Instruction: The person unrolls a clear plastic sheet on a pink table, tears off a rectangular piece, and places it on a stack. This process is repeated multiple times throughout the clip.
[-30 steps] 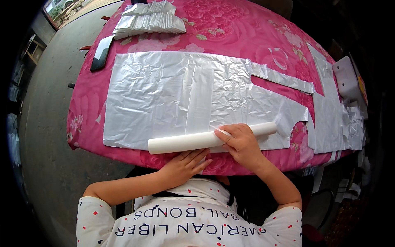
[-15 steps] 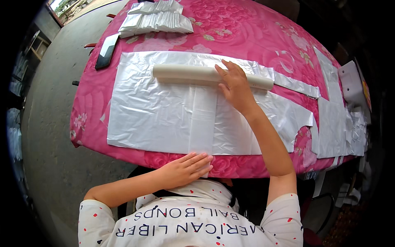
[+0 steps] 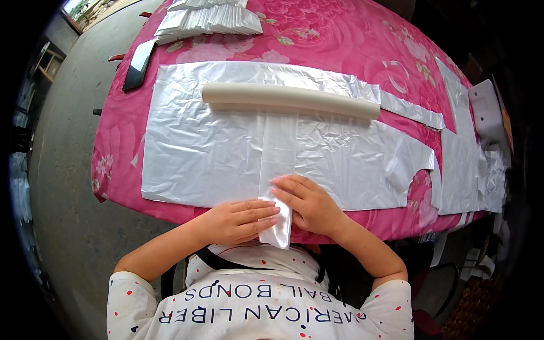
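Note:
A narrow folded strip of white plastic bag (image 3: pixel 276 231) lies across the wide silvery-white plastic bag sheet (image 3: pixel 198 153), its near end hanging past the table edge. My left hand (image 3: pixel 241 220) rests on the strip from the left, fingers stretched flat and together; its thumb is hidden. From the right, my right hand (image 3: pixel 309 204) holds the strip's edge, fingers bent over the top and thumb lower down. Beyond both hands, a pale round tube (image 3: pixel 289 102) lies crosswise on the sheet, touched by neither hand.
A pink floral cloth (image 3: pixel 334 39) covers the table. Stacks of folded white plastic (image 3: pixel 209 22) and a dark phone (image 3: pixel 139 65) are at the far left. More plastic sheets (image 3: pixel 459 170) and a white plastic container (image 3: pixel 487 110) are at the right.
My right hand has left the tube and come down to the strip at the near edge. The tube stays on the sheet. My left hand has shifted slightly left, and the strip's near end shows more.

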Demonstrator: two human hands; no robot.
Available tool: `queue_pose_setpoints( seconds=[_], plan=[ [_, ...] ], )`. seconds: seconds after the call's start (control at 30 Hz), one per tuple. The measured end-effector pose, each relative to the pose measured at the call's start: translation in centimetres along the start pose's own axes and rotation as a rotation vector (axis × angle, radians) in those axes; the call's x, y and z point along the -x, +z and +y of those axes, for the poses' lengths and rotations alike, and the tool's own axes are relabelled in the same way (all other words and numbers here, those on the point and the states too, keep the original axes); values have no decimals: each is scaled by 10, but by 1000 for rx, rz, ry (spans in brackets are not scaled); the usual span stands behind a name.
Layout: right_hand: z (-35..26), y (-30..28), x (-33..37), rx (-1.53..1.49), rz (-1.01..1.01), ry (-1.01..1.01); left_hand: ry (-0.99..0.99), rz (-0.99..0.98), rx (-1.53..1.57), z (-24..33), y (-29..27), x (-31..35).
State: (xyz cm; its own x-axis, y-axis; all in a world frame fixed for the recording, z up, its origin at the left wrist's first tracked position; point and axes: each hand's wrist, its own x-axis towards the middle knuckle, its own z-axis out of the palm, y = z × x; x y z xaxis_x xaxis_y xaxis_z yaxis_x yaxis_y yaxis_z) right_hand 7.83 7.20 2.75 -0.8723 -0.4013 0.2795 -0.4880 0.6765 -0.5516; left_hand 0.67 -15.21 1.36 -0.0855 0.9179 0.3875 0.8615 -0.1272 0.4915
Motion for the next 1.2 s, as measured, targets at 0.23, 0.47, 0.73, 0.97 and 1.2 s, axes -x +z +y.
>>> queue_pose_setpoints(
  seconds=[0.23, 0.47, 0.73, 0.97, 1.2],
  plan=[
    [2, -1, 0, 89, 119, 62, -272, -4, -163, -7, -5, -20],
    [14, -11, -24, -294, 115, 599, -692, 226, 305, -5, -13, -39],
    [30, -24, -49, -608, -65, 998, -509, -35, -284, -2, 9, -48],
    [7, -19, -36, -79, 126, 655, -549, -86, -333, -9, 12, -45],
    [38, -23, -29, 287, 22, 0, -457, 13, -430, -22, 2, -58]
  ],
)
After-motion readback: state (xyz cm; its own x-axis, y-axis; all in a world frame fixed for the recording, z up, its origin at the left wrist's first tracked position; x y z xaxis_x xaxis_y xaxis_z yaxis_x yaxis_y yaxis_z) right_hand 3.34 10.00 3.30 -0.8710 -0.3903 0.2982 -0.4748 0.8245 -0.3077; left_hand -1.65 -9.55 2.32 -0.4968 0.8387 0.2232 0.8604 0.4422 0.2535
